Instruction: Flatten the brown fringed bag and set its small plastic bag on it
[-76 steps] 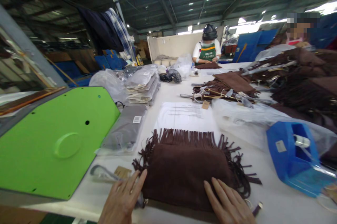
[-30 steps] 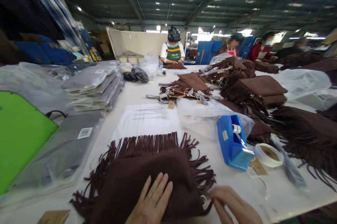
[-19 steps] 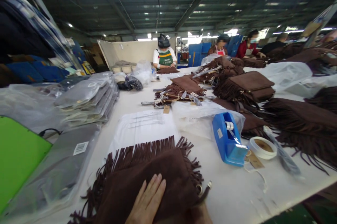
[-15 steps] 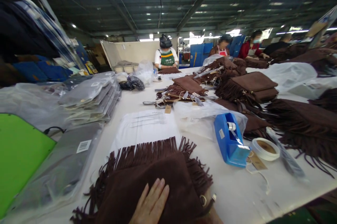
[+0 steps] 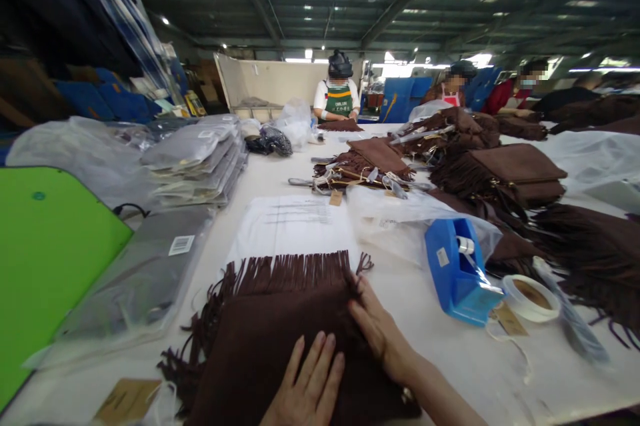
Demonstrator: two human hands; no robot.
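A dark brown fringed bag [image 5: 280, 326] lies flat on the table before me, with its long fringe pointing away and out to the left. My left hand [image 5: 310, 379] rests on the bag's front with fingers stretched out, pressing it. At the bag's far right corner, my right hand [image 5: 375, 326] grips the edge and fringe between thumb and fingers; the fingertips are partly hidden. Near the front edge, a brown card tag [image 5: 127, 401] with a white string sticks out at the bag's left. A white printed sheet [image 5: 295, 226] lies just beyond the fringe.
To the right stand a blue tape dispenser [image 5: 457, 276] and a tape roll [image 5: 531, 298]. Brown fringed bags [image 5: 515, 169] are heaped behind them. At left are a green panel [image 5: 55, 266] and stacked grey plastic-wrapped packages [image 5: 195, 153]. A co-worker [image 5: 337, 93] sits across the table.
My right hand has come up from beside the bag onto its far right corner, and the right-side fringe is now gathered in. My left hand stays flat. The view has shifted left.
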